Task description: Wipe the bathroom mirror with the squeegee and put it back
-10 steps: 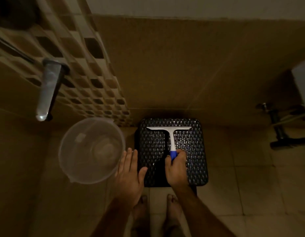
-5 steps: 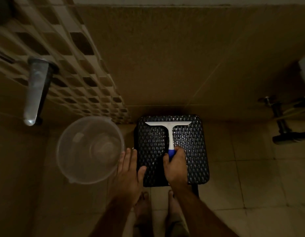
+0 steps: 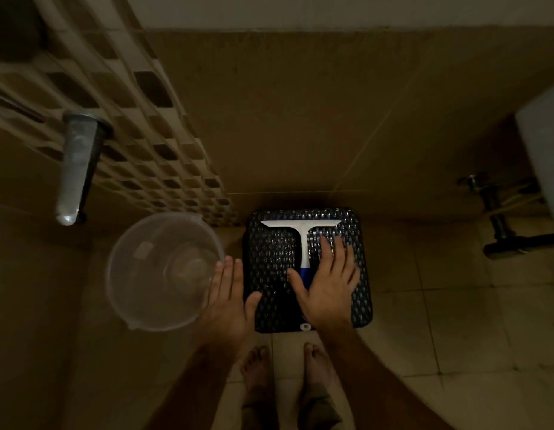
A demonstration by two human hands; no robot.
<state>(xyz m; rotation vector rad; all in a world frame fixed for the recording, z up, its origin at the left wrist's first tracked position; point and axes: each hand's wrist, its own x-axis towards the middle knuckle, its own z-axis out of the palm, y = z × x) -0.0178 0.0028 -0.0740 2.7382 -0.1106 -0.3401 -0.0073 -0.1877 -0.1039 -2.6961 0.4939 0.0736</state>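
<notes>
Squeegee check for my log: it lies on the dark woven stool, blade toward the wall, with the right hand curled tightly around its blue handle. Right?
Not quite. The head view shows the right hand open, fingers spread flat over the squeegee, not curled round it. The rest holds: it lies on the dark woven stool, blade toward the wall.

White squeegee (image 3: 301, 228) w/ blue grip, black woven stool (image 3: 271, 259), clear bucket (image 3: 159, 270).

One head-worn wide-angle view looks steeply down from standing height, facing the tiled wall (image 3: 300, 119), over a stool (image 3: 269, 259), the floor (image 3: 440, 321) and the wearer's bare feet (image 3: 257, 367).
</notes>
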